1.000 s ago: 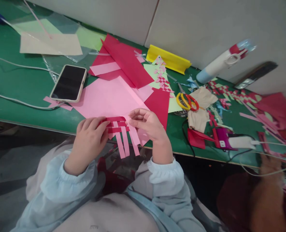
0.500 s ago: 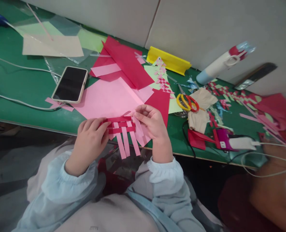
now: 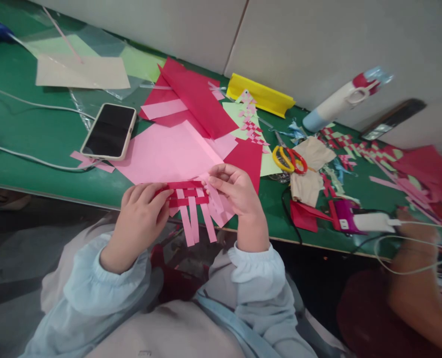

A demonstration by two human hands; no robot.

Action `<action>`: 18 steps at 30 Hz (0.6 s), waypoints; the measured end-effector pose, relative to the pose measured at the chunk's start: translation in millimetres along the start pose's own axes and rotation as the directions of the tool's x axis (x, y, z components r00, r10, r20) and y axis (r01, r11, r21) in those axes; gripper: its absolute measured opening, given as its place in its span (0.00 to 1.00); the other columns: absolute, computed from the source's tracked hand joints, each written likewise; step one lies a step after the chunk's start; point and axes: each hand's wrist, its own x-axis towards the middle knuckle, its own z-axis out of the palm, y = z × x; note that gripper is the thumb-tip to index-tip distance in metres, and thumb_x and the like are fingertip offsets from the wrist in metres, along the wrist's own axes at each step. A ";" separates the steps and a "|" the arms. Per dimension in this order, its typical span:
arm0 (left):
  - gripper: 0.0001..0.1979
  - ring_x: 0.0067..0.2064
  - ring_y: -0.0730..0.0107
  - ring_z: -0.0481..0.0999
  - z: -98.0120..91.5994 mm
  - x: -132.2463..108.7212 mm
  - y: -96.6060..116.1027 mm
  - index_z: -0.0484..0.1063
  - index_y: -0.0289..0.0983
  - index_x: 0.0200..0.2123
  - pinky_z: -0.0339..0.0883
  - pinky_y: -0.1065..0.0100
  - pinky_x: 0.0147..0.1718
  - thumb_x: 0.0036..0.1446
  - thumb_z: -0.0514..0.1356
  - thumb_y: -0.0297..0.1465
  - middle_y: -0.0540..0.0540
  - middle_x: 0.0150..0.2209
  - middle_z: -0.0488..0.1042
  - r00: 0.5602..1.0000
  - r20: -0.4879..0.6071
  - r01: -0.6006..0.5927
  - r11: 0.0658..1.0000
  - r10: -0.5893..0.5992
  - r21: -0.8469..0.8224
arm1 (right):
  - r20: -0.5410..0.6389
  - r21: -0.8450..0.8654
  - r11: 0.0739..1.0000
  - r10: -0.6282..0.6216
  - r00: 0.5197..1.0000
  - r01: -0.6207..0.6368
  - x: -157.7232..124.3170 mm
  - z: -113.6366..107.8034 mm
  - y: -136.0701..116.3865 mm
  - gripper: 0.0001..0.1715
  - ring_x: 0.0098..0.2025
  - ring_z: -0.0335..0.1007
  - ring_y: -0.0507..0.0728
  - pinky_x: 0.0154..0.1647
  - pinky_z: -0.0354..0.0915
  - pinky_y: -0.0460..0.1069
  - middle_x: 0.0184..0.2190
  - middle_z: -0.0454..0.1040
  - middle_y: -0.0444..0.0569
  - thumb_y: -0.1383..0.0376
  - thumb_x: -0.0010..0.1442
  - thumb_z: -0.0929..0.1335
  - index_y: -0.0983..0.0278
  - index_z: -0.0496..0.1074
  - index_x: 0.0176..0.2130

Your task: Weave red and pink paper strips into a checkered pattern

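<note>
Between my hands, at the table's front edge, is a small weave of red and pink paper strips [image 3: 188,201]. Several pink ends hang from it past the edge. My left hand [image 3: 142,214] is closed on the left side of the weave, thumb and fingers pinching the red strips. My right hand [image 3: 238,191] pinches a light pink paper strip [image 3: 215,195] at the weave's right end. The tips of both hands cover parts of the strips. Behind the weave lies a large pink paper sheet [image 3: 161,151], partly under red sheets [image 3: 202,104].
A phone [image 3: 109,132] lies to the left, cables beside it. Scissors [image 3: 288,159], a cloth piece [image 3: 312,149], a purple adapter [image 3: 346,216] and a bottle [image 3: 340,102] are to the right. A yellow holder [image 3: 260,94] stands by the wall. Another person's arm [image 3: 415,268] is at the right.
My hands hold nearly the same pose on the weave, with the right fingers shifted very slightly. The other person's arm at the right has moved a little.
</note>
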 end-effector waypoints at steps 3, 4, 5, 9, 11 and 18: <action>0.13 0.49 0.52 0.72 -2.5 1.4 1.8 0.74 0.37 0.48 0.65 0.50 0.50 0.62 0.56 0.31 0.40 0.49 0.76 0.999 -0.010 -0.042 0.999 0.041 -0.034 | 0.001 -0.011 1.000 0.004 1.000 -0.004 0.7 -2.1 0.8 0.19 0.33 0.74 0.50 0.37 0.72 0.46 0.29 0.75 0.42 0.59 0.46 0.78 0.62 0.74 0.37; 0.12 0.49 0.52 0.72 -3.5 1.7 2.5 0.74 0.37 0.48 0.65 0.50 0.50 0.62 0.57 0.31 0.40 0.48 0.76 0.999 -0.009 -0.054 0.998 0.054 -0.042 | -0.003 -0.016 1.000 0.001 1.000 -0.001 0.8 -2.8 0.8 0.19 0.33 0.74 0.50 0.37 0.71 0.46 0.29 0.75 0.42 0.59 0.46 0.78 0.62 0.74 0.37; 0.12 0.48 0.53 0.72 -4.5 2.0 3.2 0.74 0.38 0.47 0.65 0.51 0.49 0.62 0.57 0.31 0.40 0.48 0.77 0.998 -0.003 -0.064 0.997 0.064 -0.048 | -0.006 -0.023 1.000 -0.003 1.000 0.003 0.7 -3.3 0.4 0.19 0.32 0.74 0.49 0.37 0.71 0.46 0.29 0.75 0.42 0.59 0.47 0.78 0.62 0.75 0.37; 0.11 0.46 0.53 0.72 -7.6 2.3 4.8 0.74 0.38 0.46 0.66 0.51 0.48 0.62 0.57 0.30 0.41 0.46 0.77 0.997 0.012 -0.081 0.995 0.081 -0.059 | 0.073 -0.131 0.991 0.025 0.997 -0.015 -3.1 -3.0 -5.2 0.17 0.30 0.73 0.49 0.34 0.71 0.45 0.28 0.76 0.42 0.59 0.47 0.78 0.63 0.75 0.35; 0.11 0.47 0.53 0.73 -8.1 2.5 4.8 0.74 0.37 0.47 0.66 0.51 0.48 0.62 0.57 0.31 0.40 0.46 0.77 0.997 0.001 -0.079 0.995 0.079 -0.061 | 0.176 -0.230 0.971 0.113 0.978 -0.070 -6.6 -1.4 -8.8 0.16 0.27 0.72 0.49 0.30 0.70 0.45 0.26 0.75 0.42 0.58 0.47 0.77 0.64 0.74 0.34; 0.25 0.61 0.48 0.66 -3.2 2.0 2.9 0.63 0.34 0.60 0.56 0.46 0.60 0.60 0.58 0.34 0.35 0.57 0.71 0.999 0.029 -0.045 0.998 0.046 -0.043 | 0.254 -0.539 0.825 0.350 0.901 -0.169 -16.2 -0.3 -13.0 0.13 0.23 0.74 0.51 0.21 0.65 0.44 0.25 0.77 0.45 0.57 0.58 0.71 0.62 0.73 0.39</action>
